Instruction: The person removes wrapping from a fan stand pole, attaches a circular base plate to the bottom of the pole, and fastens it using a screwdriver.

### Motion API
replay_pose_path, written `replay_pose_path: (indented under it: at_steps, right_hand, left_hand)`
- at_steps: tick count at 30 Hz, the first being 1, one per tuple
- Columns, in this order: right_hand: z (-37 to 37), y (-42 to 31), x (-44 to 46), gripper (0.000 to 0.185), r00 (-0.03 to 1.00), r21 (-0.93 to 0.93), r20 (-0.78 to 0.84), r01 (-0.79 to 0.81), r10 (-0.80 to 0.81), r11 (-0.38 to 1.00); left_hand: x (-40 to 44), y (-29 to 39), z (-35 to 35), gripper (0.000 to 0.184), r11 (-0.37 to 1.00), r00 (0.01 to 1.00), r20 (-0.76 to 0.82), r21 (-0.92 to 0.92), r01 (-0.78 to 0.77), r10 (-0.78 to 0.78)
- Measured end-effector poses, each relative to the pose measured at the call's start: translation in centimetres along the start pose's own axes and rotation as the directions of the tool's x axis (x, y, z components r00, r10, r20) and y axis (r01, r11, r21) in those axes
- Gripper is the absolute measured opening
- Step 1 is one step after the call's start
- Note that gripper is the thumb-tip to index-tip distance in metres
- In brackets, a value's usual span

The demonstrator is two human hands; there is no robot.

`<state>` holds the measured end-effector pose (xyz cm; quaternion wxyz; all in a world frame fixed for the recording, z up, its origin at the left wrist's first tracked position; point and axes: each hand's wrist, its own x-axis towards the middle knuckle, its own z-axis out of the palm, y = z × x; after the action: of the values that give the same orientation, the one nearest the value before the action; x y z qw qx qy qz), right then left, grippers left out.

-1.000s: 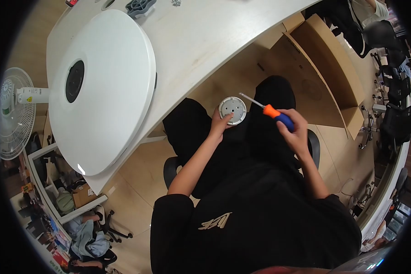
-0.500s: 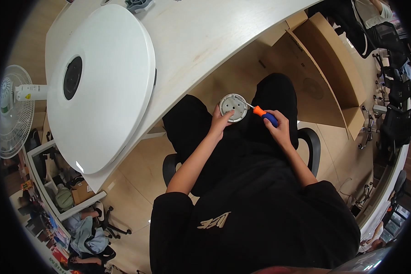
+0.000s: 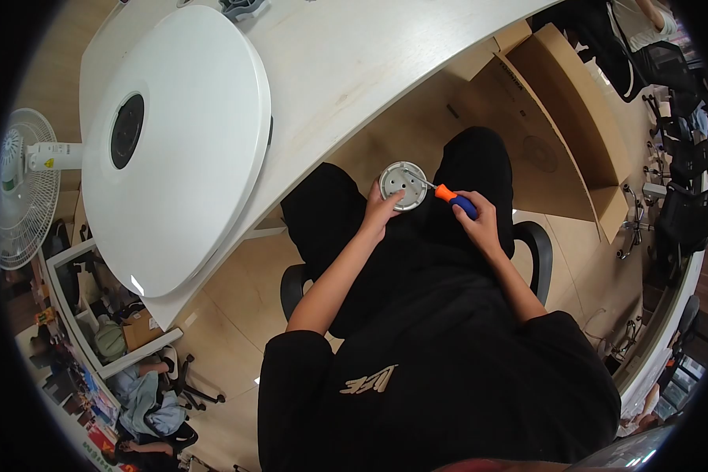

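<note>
Above my lap, my left hand [image 3: 379, 208] grips a round, light grey disc-shaped part [image 3: 411, 182] by its edge, thumb on its face. Small dark holes show in that face. My right hand [image 3: 480, 219] is closed around a screwdriver [image 3: 457, 201] with an orange and blue handle. The metal shaft points up and left across the disc, its tip at the upper part of the face. Whether the tip sits in a screw is too small to tell.
A white table [image 3: 346, 59] is ahead, with a large white round disc [image 3: 189, 157] on its left. Beyond stands a white fan [image 3: 27, 189]. An open cardboard box [image 3: 554, 134] lies to the right. A black chair armrest [image 3: 536, 259] is beside my right arm.
The screwdriver tip and my right hand have shifted very slightly left and up. My left hand still holds the disc in nearly the same place.
</note>
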<state>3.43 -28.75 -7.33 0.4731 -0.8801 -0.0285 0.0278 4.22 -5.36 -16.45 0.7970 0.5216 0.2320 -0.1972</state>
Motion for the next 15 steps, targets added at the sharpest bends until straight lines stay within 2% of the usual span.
replay_pose_path:
  at_steps: [12, 15]
  right_hand:
    - [-0.29, -0.11, -0.08, 0.029, 1.0, -0.018, 0.014, -0.008, 0.008, 1.0]
    - [-0.39, -0.06, -0.19, 0.029, 1.0, -0.024, 0.022, -0.007, 0.008, 1.0]
  left_hand:
    - [0.26, -0.35, -0.16, 0.051, 1.0, 1.0, 0.0, -0.023, 0.009, -0.009]
    - [0.26, -0.26, -0.33, 0.059, 1.0, 0.999, 0.03, -0.012, 0.018, -0.017]
